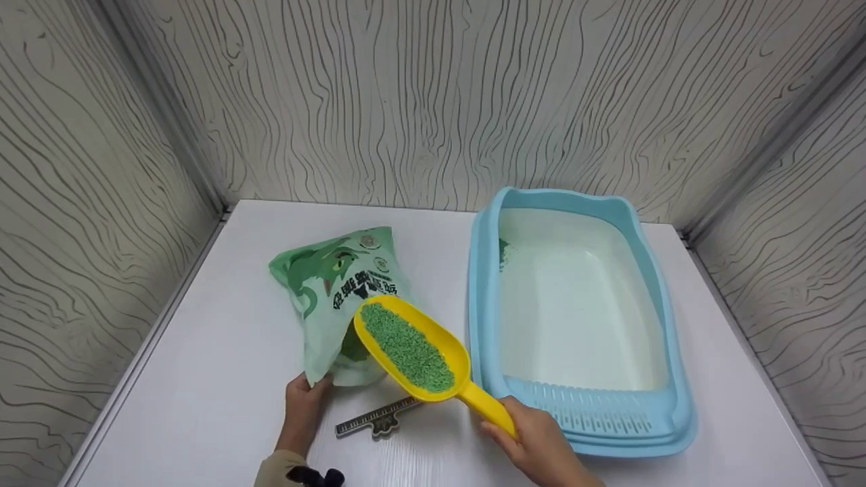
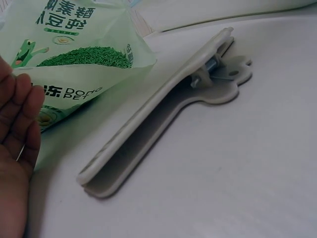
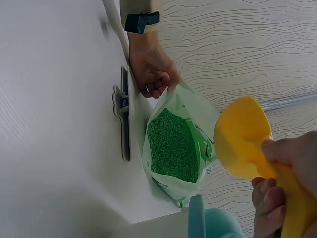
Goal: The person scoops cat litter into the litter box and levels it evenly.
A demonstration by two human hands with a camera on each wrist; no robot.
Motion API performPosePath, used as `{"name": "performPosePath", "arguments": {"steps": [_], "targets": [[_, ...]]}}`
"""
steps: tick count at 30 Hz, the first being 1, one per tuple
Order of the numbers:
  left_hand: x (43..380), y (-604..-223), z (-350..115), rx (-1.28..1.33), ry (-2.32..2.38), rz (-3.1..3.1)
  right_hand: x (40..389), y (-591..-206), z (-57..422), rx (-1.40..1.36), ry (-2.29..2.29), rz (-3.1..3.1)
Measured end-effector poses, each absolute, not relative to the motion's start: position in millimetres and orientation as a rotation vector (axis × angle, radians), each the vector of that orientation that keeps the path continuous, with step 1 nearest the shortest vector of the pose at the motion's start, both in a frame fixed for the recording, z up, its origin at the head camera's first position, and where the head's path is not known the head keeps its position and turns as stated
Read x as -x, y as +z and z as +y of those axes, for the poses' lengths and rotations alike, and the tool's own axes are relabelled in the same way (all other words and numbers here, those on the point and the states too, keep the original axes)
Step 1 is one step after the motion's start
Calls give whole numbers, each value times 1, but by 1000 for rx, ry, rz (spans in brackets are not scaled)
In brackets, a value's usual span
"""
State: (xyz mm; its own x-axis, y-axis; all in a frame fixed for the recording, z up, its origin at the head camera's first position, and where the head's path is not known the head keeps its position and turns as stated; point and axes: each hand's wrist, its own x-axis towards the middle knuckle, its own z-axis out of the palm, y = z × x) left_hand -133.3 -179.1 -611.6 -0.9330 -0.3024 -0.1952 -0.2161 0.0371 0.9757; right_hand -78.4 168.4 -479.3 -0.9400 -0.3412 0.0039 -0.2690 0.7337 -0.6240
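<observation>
Pale, grain-patterned panels (image 1: 392, 101) rise well beyond the fingers of both hands, with grey metal posts (image 1: 162, 101) at the corners. Nearer, a white surface (image 1: 203, 338) spreads beneath the left hand (image 1: 306, 406) and the right hand (image 1: 534, 443). On it, ahead of the right hand's fingers and reaching off to their right, stands a light-blue tray (image 1: 479, 304) with a whitish inside; its slotted ledge (image 1: 588, 409) is the part nearest them. Directly beyond the left hand's fingers lies a green bag (image 1: 331, 277), printed with a cartoon animal and dark lettering, its mouth gaping toward the person. Those fingers are curled in, and with the thumb they pinch one edge of the mouth. A yellow scoop (image 1: 463, 358) is held up off the surface, its handle wrapped by the right hand's closed fingers; the bowl reaches forward and left of them, in front of the bag's mouth in the head view. Between the two hands, just right of the left fingers, a grey clip (image 1: 379, 414) with a lobed grip lies flat, one end hidden by the scoop. Smallest are the green pellets (image 1: 409, 348): heaped in the bowl, filling the bag, and gathered in a little patch against the tray's left wall.
</observation>
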Motion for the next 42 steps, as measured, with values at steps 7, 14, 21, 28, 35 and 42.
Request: {"name": "performPosePath", "arguments": {"steps": [7,14,21,28,35,42], "targets": [[134,-611,-180,-560,-2069,-2211,79,-483,168,441,-1058,2884],[134,-613,-179,-554,-2064,-2199,81,-477,170,309,-1081,2889],[134,-611,-179,-567,-2044,-2211,83,-472,177,294,-1046,2978],[134,-612,-180,-563,-2043,-2211,90,-464,186,249,-1047,2956],[133,-611,-180,-543,-2056,-2194,97,-458,194,87,-1041,2908],[133,-611,-180,-550,-2060,-2208,103,-454,205,26,-1035,2935]]}}
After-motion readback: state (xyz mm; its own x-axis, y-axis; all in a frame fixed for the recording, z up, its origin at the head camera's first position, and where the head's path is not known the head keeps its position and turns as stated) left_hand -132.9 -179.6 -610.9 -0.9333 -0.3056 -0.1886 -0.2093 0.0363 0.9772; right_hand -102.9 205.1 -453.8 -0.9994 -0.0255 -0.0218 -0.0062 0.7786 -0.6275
